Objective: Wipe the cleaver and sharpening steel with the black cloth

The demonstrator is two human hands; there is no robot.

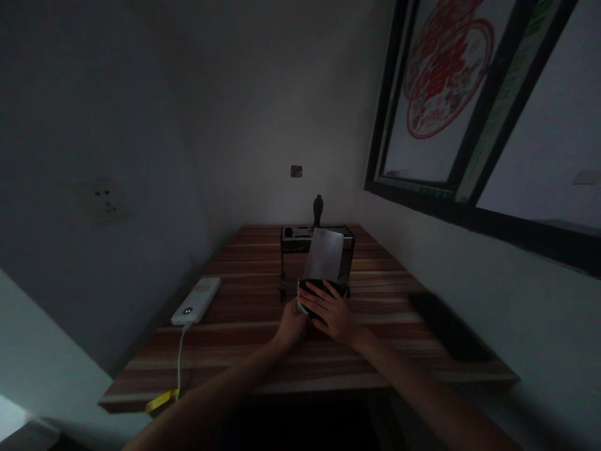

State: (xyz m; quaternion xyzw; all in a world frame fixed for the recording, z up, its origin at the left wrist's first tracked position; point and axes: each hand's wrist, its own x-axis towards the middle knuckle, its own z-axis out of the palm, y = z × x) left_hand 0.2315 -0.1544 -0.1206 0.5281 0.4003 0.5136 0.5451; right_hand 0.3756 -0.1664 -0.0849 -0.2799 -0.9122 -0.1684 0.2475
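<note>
A broad, flat, silver blade [325, 254], shaped like a cleaver's, stands up from between my hands, leaning slightly right. A dark piece [315, 289] with a pale left edge covers its lower part; whether it is cloth or something firmer I cannot tell. My right hand [332, 313] lies over this dark piece, fingers pressed on it. Below and left, my left hand [293, 321] is closed around the lower end, where any handle is hidden. Just behind the blade is a black-framed knife stand [292, 237], with a black knife handle [318, 210] upright at its back.
A white power bank [197, 300] lies at the left of the wood-grain table [244, 300], its white cable [179, 357] running to a yellow tag [160, 401] at the front edge. A dark flat phone-like slab [448, 327] lies at the right. Walls bound the left, back and right.
</note>
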